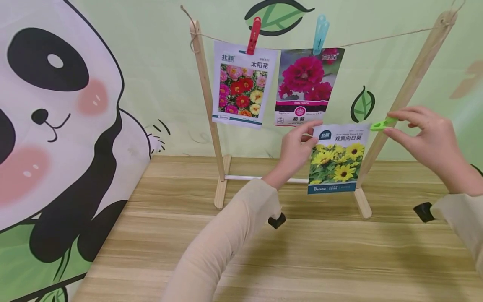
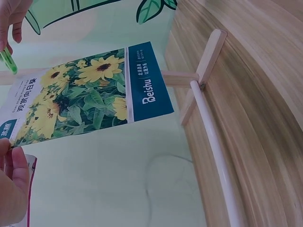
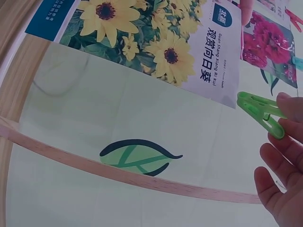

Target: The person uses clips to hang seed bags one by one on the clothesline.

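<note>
My left hand (image 1: 296, 147) pinches the upper left corner of a seed packet (image 1: 338, 161) with yellow sunflowers on it, which hangs down in front of the wooden stand. Between thumb and fingers, my right hand (image 1: 428, 136) holds a light green clothespin (image 3: 258, 111). Its nose is right at the packet's upper right corner in the right wrist view. Behind and above, a red clothespin (image 1: 254, 35) fixes a packet of mixed flowers (image 1: 241, 84) to the twine (image 1: 377, 41). Beside that, a light blue clothespin (image 1: 320, 33) holds a hollyhock packet (image 1: 307, 86).
Two wooden posts carry the twine, the left post (image 1: 206, 92) and the right post (image 1: 411, 84). A white rod (image 1: 241, 178) joins their feet low over the wood-grain table (image 1: 320, 260). Close behind is a backdrop with a printed panda (image 1: 75, 105) and leaves.
</note>
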Demonstrator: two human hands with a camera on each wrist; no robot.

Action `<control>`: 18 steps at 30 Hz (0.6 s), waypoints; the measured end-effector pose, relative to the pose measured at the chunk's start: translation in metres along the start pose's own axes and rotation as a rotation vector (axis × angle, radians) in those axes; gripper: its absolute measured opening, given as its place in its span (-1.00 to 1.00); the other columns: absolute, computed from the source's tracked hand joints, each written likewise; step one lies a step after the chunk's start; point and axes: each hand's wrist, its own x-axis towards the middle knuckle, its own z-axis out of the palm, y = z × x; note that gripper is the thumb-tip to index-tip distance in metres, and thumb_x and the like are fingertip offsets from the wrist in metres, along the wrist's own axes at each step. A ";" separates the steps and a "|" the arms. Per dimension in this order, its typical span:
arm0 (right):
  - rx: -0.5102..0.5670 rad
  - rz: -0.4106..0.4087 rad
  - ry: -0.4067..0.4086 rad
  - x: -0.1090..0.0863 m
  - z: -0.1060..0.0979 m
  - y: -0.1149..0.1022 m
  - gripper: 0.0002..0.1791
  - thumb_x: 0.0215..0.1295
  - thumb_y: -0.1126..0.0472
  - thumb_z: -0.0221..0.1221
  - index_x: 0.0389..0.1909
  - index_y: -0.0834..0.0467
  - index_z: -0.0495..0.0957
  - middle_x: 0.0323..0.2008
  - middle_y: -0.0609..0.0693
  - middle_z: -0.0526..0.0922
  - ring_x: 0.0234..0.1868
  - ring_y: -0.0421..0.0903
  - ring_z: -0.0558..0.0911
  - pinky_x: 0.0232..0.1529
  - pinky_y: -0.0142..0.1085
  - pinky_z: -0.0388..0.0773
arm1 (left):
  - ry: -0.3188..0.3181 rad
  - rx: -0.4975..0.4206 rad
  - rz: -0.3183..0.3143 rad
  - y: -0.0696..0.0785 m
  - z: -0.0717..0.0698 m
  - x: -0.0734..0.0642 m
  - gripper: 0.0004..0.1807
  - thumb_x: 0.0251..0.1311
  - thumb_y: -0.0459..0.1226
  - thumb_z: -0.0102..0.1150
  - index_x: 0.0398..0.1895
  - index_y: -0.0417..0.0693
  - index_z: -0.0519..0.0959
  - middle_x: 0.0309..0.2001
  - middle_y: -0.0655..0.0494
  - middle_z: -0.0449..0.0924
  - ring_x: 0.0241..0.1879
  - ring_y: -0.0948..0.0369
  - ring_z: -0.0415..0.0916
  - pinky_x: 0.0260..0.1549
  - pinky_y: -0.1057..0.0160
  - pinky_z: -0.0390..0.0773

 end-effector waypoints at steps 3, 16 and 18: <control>0.012 0.008 0.009 0.001 0.000 0.001 -0.66 -0.04 0.32 0.27 -0.16 0.29 0.57 -0.26 -0.18 0.53 -0.26 -0.75 0.18 -0.30 -0.72 0.13 | 0.002 -0.001 0.000 0.001 0.000 0.001 -0.59 0.12 -0.40 0.05 0.04 0.12 0.46 -0.24 0.13 0.47 -0.32 0.31 0.46 -0.36 0.56 0.47; 0.032 0.022 0.034 0.006 -0.002 0.000 -0.69 -0.04 0.32 0.27 -0.20 0.28 0.58 -0.30 -0.69 0.26 -0.26 -0.74 0.22 -0.29 -0.75 0.13 | 0.021 0.050 0.030 0.006 0.002 0.008 -0.60 0.11 -0.39 0.07 0.04 0.10 0.47 -0.24 0.11 0.49 -0.32 0.31 0.48 -0.38 0.58 0.46; 0.023 0.023 0.035 0.007 -0.002 0.000 -0.70 -0.03 0.31 0.26 -0.19 0.27 0.58 -0.29 -0.65 0.28 -0.27 -0.76 0.21 -0.29 -0.75 0.12 | 0.026 0.055 0.035 0.008 0.003 0.009 -0.60 0.11 -0.39 0.07 0.04 0.11 0.47 -0.25 0.12 0.50 -0.34 0.31 0.48 -0.39 0.58 0.46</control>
